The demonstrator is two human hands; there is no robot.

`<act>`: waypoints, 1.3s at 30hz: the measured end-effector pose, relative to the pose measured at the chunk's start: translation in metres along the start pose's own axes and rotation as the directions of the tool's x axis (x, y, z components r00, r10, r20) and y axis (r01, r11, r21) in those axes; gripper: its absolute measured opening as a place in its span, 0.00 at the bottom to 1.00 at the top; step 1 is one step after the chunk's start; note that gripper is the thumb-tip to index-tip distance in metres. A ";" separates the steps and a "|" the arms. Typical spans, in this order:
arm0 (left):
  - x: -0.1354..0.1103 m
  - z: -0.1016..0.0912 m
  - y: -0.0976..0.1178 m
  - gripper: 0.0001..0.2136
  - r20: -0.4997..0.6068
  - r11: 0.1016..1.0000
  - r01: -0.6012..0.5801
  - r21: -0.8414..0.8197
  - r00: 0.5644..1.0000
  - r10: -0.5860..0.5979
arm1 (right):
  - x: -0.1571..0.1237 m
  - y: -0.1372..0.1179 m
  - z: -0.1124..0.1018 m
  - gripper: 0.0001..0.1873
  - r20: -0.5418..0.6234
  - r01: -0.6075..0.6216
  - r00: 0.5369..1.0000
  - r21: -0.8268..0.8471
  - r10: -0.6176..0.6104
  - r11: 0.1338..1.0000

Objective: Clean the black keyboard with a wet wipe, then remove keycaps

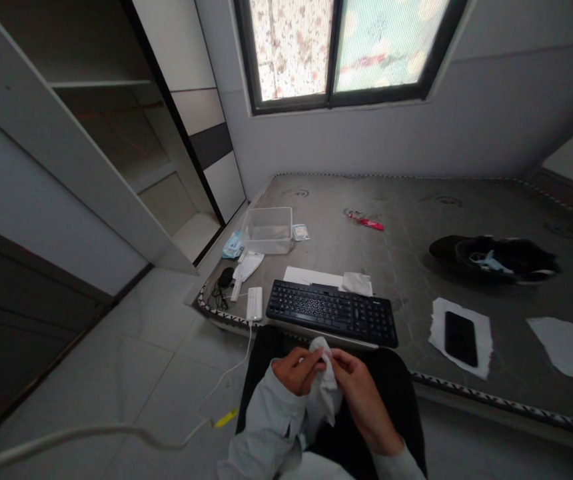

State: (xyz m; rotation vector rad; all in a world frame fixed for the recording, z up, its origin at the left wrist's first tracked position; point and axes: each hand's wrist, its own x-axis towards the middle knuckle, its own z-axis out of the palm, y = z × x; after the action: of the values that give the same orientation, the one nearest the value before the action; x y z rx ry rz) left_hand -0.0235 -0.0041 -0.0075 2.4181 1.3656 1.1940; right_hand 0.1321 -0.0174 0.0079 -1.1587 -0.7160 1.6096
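Over my lap, my left hand and my right hand both pinch a crumpled white wipe, whose lower end hangs down between them. The fingers of both hands are closed on its upper part. Just beyond my knees lies a black keyboard on the mattress edge, tilted slightly. Behind it are a white sheet and a folded white tissue. To the keyboard's left sits a white power strip with its cord running down to the floor.
A clear plastic box stands at the mattress's left corner, near a blue packet and a black mouse. Rightward lie a phone on torn paper, a black bag and a white sheet. A red packet lies farther back.
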 end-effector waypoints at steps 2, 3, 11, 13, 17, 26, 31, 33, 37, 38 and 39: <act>0.002 -0.001 0.001 0.13 0.002 1.000 0.002 -0.014 1.000 -0.002 | 0.002 0.002 -0.001 0.23 -0.017 0.005 1.000 -0.019 -0.005 1.000; 0.004 -0.002 0.002 0.13 -0.010 0.999 0.008 -0.034 1.000 -0.008 | 0.003 0.003 0.000 0.23 -0.029 0.007 1.000 -0.008 -0.007 1.000; 0.022 -0.011 -0.001 0.10 -0.026 0.892 0.377 -0.249 0.918 -0.396 | 0.014 0.001 0.001 0.20 -0.134 0.026 0.991 0.057 -0.018 0.998; 0.021 -0.008 -0.008 0.10 0.031 0.809 0.480 -0.340 0.865 -0.501 | 0.019 0.001 0.001 0.19 -0.114 0.015 0.993 -0.009 -0.016 1.000; 0.013 0.002 -0.026 0.13 0.172 0.577 0.634 -0.514 0.735 -0.655 | 0.030 0.000 0.005 0.14 -0.065 0.072 0.994 -0.213 -0.087 0.974; -0.003 0.014 -0.056 0.20 0.316 0.358 0.672 -0.648 0.665 -0.677 | 0.048 0.005 0.023 0.12 0.039 0.119 0.993 -0.349 -0.113 0.929; -0.009 0.017 -0.067 0.26 0.317 0.224 0.652 -0.725 0.604 -0.731 | 0.060 0.013 0.025 0.11 0.040 0.128 0.992 -0.393 -0.122 0.911; -0.011 0.020 -0.074 0.19 0.338 0.215 0.663 -0.717 0.600 -0.725 | 0.064 0.015 0.026 0.12 0.038 0.136 0.990 -0.419 -0.133 0.898; -0.016 0.031 -0.094 0.16 0.316 0.240 0.671 -0.701 0.594 -0.740 | 0.077 0.025 0.027 0.15 0.075 0.179 0.984 -0.455 -0.163 0.872; -0.017 0.035 -0.099 0.17 0.300 0.229 0.670 -0.706 0.576 -0.761 | 0.081 0.029 0.027 0.15 0.084 0.184 0.983 -0.468 -0.164 0.864; -0.019 0.039 -0.104 0.18 0.284 0.215 0.669 -0.711 0.553 -0.783 | 0.085 0.034 0.026 0.16 0.088 0.184 0.983 -0.483 -0.162 0.856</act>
State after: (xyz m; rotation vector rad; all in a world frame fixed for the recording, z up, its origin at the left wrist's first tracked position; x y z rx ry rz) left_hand -0.0722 0.0524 -0.0918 0.8522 1.3430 1.2425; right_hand 0.0901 0.0532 -0.0414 -1.3709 -1.2746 1.3383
